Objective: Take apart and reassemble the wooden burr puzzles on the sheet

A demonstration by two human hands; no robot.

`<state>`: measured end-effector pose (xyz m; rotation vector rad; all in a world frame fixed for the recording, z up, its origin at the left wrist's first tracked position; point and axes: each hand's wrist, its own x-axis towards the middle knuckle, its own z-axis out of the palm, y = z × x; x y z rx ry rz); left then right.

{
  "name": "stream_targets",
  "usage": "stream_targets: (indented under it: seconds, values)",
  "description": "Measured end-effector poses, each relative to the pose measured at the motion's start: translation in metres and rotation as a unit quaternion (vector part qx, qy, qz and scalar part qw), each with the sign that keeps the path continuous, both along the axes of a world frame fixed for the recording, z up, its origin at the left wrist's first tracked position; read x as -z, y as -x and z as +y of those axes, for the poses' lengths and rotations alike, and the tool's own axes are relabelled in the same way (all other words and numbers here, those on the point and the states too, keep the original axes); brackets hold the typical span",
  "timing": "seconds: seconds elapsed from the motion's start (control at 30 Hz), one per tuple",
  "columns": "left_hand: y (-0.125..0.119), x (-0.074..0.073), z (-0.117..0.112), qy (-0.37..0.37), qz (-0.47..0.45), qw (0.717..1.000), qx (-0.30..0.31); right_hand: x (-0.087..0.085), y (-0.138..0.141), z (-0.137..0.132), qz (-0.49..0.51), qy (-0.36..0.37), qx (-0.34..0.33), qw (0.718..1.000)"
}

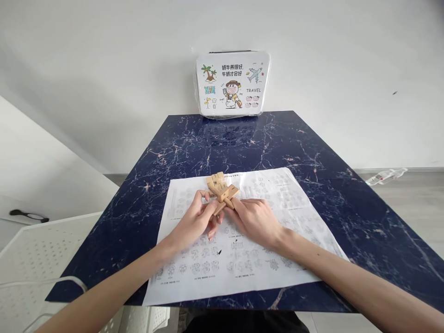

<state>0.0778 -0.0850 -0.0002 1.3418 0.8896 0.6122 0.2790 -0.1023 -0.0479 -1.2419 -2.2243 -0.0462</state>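
Several notched wooden puzzle pieces (231,190) meet at odd angles between my two hands, over a printed instruction sheet (287,263). From the left, my left hand (197,217) grips them with its thumb, its fingers curled beneath. The thumb and fingers of my right hand (258,219) close on the lower right end of the pieces. Just beyond my left fingertips is another notched wooden block (217,177); I cannot tell whether it is joined to the others. My fingers hide the undersides of the pieces.
The sheet lies on a dark blue marbled table (183,138). At the far edge, a white printed case (232,83) in clear wrapping leans on the wall. A white perforated surface (52,245) with a white cable (74,279) is at the left. Clear plastic packaging (385,176) lies on the floor, right.
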Motion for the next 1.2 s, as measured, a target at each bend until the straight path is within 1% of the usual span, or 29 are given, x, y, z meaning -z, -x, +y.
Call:
stream_targets:
  seconds: [0.2, 0.43, 0.5, 0.57, 0.6, 0.67, 0.7, 0.77, 0.83, 0.9, 0.97, 1.03, 1.13, 1.2]
  values:
    - [-0.003, 0.004, -0.003, 0.006, -0.038, 0.999, -0.026, -0.003, 0.001, 0.002, -0.006, -0.028, -0.002, 1.0]
    - [-0.007, 0.0, -0.003, -0.01, -0.08, 0.994, -0.079, -0.01, 0.006, -0.001, 0.013, -0.074, 0.023, 0.997]
    - [-0.006, 0.0, -0.002, -0.014, -0.086, 0.993, -0.082, -0.011, 0.006, -0.002, 0.02, -0.081, 0.024, 0.996]
    - [-0.004, 0.001, 0.0, -0.013, -0.087, 0.994, -0.06, -0.01, 0.005, -0.002, 0.034, -0.066, 0.025, 0.997]
    - [-0.003, 0.001, 0.0, -0.012, -0.083, 0.996, -0.041, -0.009, 0.003, -0.001, 0.049, -0.046, 0.025, 0.997]
    - [0.0, 0.001, 0.002, -0.016, -0.065, 0.998, -0.005, -0.01, -0.002, 0.002, 0.101, 0.022, 0.026, 0.994]
    - [0.001, 0.0, 0.002, -0.029, -0.052, 0.998, 0.003, -0.01, -0.007, 0.005, 0.144, 0.069, 0.027, 0.987]
    - [0.004, 0.0, 0.004, -0.08, -0.025, 0.996, -0.009, -0.014, -0.019, 0.013, 0.249, 0.167, 0.027, 0.954]
    - [0.007, 0.002, 0.007, -0.145, 0.007, 0.989, -0.038, -0.019, -0.035, 0.023, 0.341, 0.214, 0.051, 0.914]
    - [0.009, 0.005, 0.011, -0.198, 0.05, 0.977, -0.066, -0.023, -0.053, 0.034, 0.411, 0.219, 0.093, 0.88]
    - [0.012, 0.009, 0.016, -0.243, 0.101, 0.96, -0.091, -0.025, -0.07, 0.044, 0.449, 0.202, 0.139, 0.859]
    - [0.015, 0.013, 0.021, -0.293, 0.148, 0.938, -0.108, -0.023, -0.083, 0.053, 0.48, 0.184, 0.173, 0.84]
    - [0.019, 0.018, 0.026, -0.379, 0.204, 0.895, -0.115, -0.019, -0.094, 0.061, 0.481, 0.195, 0.218, 0.826]
    - [0.02, 0.02, 0.028, -0.437, 0.23, 0.863, -0.106, -0.017, -0.095, 0.063, 0.466, 0.203, 0.242, 0.826]
